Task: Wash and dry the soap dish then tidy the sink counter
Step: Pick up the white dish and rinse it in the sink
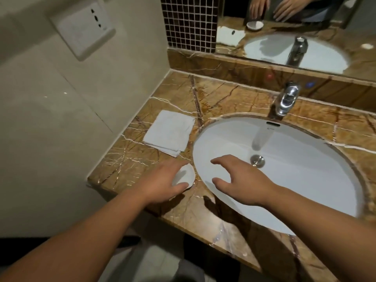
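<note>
A: Entry, head view. Any legible writing?

B: A small dark mark on the sink (pixel 305 180) wall under the overflow slot; too small to read. The wall socket (pixel 83 29) plate carries no readable text. Red and blue dots sit on the ledge behind the faucet (pixel 285 100).

A: Soap dish location?

B: Soap dish (pixel 186 175), white, on the marble tabletop (pixel 173 94), just beside the sink's left rim and close to the tabletop's front edge. Left hand (pixel 162 182) lies over it, fingers curled on its rim, thumb at the near side; dish not lifted.

A: Right hand?

B: Right hand (pixel 242 180) hovers over the basin, fingers spread and apart, holding nothing.

A: Free room?

B: Folded white cloth (pixel 169 132) lies behind the dish, near the wall edge. Bare marble between cloth and back corner, and right of the faucet. Basin holds only the drain plug (pixel 257 160).
</note>
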### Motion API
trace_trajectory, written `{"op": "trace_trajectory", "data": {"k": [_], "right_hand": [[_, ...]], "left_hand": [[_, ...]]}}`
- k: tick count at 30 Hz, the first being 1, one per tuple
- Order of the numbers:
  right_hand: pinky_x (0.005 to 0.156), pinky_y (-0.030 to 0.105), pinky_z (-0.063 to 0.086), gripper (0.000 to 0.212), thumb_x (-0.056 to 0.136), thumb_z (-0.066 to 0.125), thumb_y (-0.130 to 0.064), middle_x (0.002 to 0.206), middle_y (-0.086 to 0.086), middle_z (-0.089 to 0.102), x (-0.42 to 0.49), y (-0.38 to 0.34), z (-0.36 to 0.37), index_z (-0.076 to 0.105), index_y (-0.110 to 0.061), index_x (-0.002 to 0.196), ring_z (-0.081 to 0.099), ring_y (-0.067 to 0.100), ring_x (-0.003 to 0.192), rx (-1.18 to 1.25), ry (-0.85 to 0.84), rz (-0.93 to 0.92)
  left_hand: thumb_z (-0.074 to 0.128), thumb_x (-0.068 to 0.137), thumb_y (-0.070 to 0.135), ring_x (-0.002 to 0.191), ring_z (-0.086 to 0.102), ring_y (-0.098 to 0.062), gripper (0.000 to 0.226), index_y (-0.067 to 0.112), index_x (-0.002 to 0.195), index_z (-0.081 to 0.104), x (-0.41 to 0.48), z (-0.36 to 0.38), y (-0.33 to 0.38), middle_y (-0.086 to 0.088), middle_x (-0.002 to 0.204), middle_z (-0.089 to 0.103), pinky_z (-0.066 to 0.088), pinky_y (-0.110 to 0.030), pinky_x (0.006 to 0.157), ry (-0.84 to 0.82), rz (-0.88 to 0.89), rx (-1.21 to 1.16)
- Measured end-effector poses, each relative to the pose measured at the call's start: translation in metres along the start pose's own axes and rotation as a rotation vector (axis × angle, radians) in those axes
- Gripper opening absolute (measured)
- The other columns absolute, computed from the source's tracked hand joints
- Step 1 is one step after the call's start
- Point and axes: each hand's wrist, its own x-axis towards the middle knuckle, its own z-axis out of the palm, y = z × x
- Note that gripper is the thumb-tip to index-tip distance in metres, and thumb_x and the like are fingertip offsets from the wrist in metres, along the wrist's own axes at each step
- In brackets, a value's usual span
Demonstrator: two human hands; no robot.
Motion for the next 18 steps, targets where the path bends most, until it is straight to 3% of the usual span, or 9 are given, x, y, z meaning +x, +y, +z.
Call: {"op": "trace_trajectory", "data": {"k": [11,18], "right_hand": [[0.103,0.029,0.037,0.058,0.089,0.051,-0.050,0.147,-0.006,0.044,0.053,-0.015,0.023,0.039,-0.030,0.142,0.044,0.013,0.129,0.020,-0.032,0.072],[0.102,0.026,0.034,0.057,0.090,0.051,-0.047,0.148,-0.005,0.043,0.065,-0.008,0.032,0.039,-0.028,0.143,0.043,0.013,0.130,0.034,-0.072,0.093]], "left_hand": [[0.060,0.074,0.060,0.123,0.042,-0.015,0.073,0.043,0.137,0.028,0.030,-0.001,-0.065,0.008,0.140,0.045,0.039,-0.036,0.093,-0.043,0.081,-0.010],[0.065,0.063,0.071,0.136,0.017,-0.015,0.102,0.038,0.145,0.015,0.031,0.015,-0.067,0.008,0.151,0.023,0.019,-0.038,0.109,-0.115,0.218,0.076]]}}
